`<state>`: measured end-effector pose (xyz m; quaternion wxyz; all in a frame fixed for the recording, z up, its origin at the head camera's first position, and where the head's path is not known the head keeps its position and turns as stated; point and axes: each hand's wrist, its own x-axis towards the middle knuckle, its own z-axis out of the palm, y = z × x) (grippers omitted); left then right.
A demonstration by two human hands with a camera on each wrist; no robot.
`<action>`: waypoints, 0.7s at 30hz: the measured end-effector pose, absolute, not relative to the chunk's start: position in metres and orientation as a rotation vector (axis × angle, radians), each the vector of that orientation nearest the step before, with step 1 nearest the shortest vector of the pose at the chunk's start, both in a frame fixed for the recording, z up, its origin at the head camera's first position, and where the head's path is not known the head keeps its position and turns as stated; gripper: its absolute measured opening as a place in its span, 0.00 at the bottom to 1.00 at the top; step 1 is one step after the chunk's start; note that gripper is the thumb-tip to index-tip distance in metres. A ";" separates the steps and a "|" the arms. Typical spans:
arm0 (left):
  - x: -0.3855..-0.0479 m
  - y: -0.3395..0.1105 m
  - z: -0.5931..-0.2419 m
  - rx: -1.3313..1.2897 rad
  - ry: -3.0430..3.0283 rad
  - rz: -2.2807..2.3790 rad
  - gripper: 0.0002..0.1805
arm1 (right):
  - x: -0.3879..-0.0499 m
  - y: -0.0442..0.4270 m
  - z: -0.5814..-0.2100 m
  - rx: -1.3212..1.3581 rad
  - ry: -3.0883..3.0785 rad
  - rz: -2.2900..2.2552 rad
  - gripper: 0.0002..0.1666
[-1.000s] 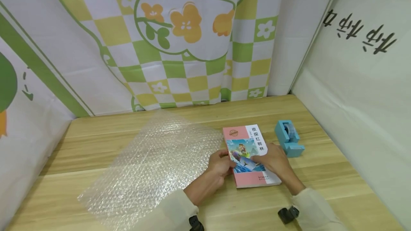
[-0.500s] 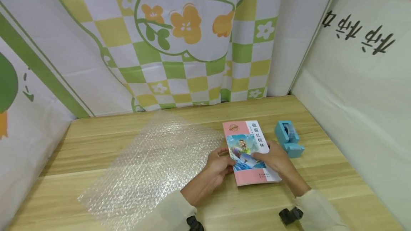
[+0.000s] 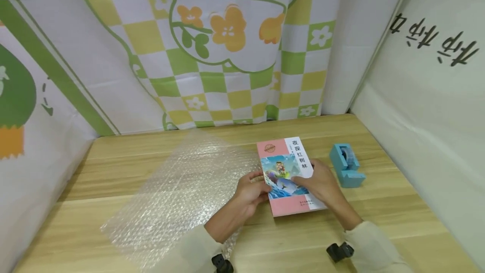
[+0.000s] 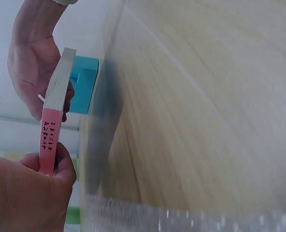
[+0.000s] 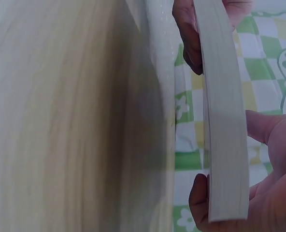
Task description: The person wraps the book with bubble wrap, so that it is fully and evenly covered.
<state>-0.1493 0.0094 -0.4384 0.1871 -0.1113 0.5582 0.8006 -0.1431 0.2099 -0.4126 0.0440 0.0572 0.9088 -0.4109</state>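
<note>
A paperback book (image 3: 282,176) with a pink and white cover and a blue picture is held by both hands, face up. Both wrist views show a gap between it and the table. My left hand (image 3: 250,193) pinches its left edge, thumb on top and fingers beneath. On the right side my right hand (image 3: 322,184) grips the book, its thumb lying over the cover picture. In the right wrist view the page edges (image 5: 225,121) face the camera, with fingers on both faces. A sheet of bubble wrap (image 3: 178,193) lies flat to the left of the book.
A blue tape dispenser (image 3: 346,165) with a clear roll stands on the wooden table (image 3: 382,210), right of the right hand. A patterned curtain (image 3: 227,54) hangs at the table's back edge, and white cloth (image 3: 428,108) borders the right side.
The book has been raised off the table and shifted slightly left and away, both hands keeping hold of it. The head view has turned a little left. Bubble wrap and dispenser stay put.
</note>
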 end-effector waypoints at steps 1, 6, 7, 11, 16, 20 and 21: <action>-0.150 0.006 -0.438 -0.315 1.576 2.252 0.33 | -0.144 0.207 -0.412 0.167 2.778 -1.257 0.38; -0.152 -0.013 -0.435 -0.309 1.611 2.235 0.33 | -0.147 0.193 -0.409 0.135 2.765 -1.241 0.41; -0.152 -0.017 -0.435 -0.306 1.621 2.230 0.33 | -0.148 0.191 -0.408 0.127 2.761 -1.242 0.41; -0.153 -0.034 -0.435 -0.294 1.682 2.214 0.34 | -0.150 0.178 -0.407 0.096 2.737 -1.262 0.41; -0.153 -0.054 -0.433 -0.284 1.775 2.186 0.33 | -0.154 0.162 -0.408 0.024 2.733 -1.296 0.38; -0.152 -0.069 -0.431 -0.299 1.803 2.175 0.33 | -0.157 0.149 -0.408 -0.027 2.735 -1.323 0.36; -0.152 -0.073 -0.431 -0.309 1.802 2.176 0.33 | -0.157 0.146 -0.408 -0.034 2.730 -1.333 0.36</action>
